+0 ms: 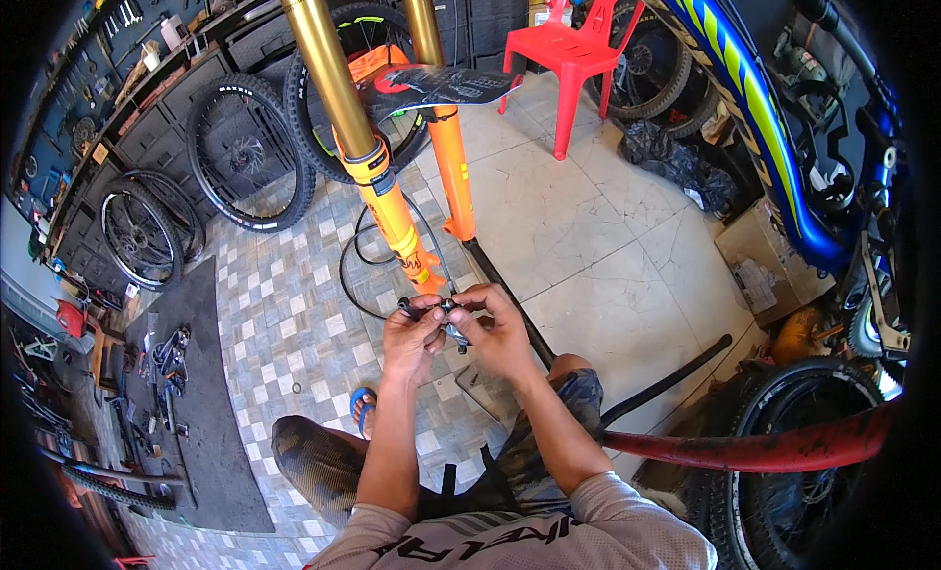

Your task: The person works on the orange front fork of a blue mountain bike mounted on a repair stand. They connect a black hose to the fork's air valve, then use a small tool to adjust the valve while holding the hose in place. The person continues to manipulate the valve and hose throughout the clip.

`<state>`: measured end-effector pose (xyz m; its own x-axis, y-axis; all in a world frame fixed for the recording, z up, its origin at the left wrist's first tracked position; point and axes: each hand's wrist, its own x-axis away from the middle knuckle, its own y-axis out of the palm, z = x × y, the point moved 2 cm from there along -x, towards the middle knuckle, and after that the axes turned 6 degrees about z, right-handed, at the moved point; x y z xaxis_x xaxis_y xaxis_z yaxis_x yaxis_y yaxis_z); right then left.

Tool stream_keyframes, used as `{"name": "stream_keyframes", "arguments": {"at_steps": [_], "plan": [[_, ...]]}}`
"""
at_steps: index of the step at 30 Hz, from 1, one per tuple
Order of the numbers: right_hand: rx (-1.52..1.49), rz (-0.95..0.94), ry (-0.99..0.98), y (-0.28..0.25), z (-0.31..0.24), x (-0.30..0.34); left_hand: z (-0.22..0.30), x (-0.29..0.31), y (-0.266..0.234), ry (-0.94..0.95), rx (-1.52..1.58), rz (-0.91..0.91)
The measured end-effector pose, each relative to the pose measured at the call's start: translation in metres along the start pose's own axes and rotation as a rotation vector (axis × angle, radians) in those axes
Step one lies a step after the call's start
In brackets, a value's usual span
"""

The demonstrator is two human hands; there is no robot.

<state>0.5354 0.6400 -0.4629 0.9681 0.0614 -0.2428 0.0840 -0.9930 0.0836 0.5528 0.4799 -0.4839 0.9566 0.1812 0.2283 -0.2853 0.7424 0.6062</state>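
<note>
Both my hands meet in front of me, just below the orange lower leg of a bicycle suspension fork (390, 222). Between my fingertips is a small dark metal part (448, 307) with a shiny spot; its exact kind is too small to make out. My left hand (414, 343) pinches it from the left, with a black piece showing by its index finger. From the right, my right hand (495, 333) has thumb and index finger closed on the same part. A thin black hose (345, 266) loops beside the fork leg, close to my hands.
A red plastic chair (573, 46) stands beyond the fork. At right are a blue and yellow bike frame (774, 129), a cardboard box (769, 261) and a red tube (745, 450). Several wheels (250, 153) lean at left, near a dark mat (196, 413) with tools.
</note>
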Motion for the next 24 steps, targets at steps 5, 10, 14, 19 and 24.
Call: {"name": "stream_keyframes", "arguments": {"at_steps": [5,10,14,19,24], "plan": [[-0.301,-0.059,0.301,-0.005,0.02,-0.015,0.0,-0.008,-0.006,-0.046,-0.02,-0.102],[-0.448,-0.219,0.482,-0.011,0.024,-0.029,0.0,-0.012,-0.001,-0.026,-0.089,-0.135],[-0.537,-0.299,0.479,-0.011,0.026,-0.036,-0.002,-0.011,0.01,0.09,-0.228,-0.077],[-0.708,-0.299,0.642,-0.015,0.028,-0.036,-0.003,-0.005,0.008,0.114,-0.251,-0.057],[-0.742,-0.283,0.611,-0.017,0.022,-0.034,-0.016,-0.004,-0.003,-0.03,-0.064,0.017]]}}
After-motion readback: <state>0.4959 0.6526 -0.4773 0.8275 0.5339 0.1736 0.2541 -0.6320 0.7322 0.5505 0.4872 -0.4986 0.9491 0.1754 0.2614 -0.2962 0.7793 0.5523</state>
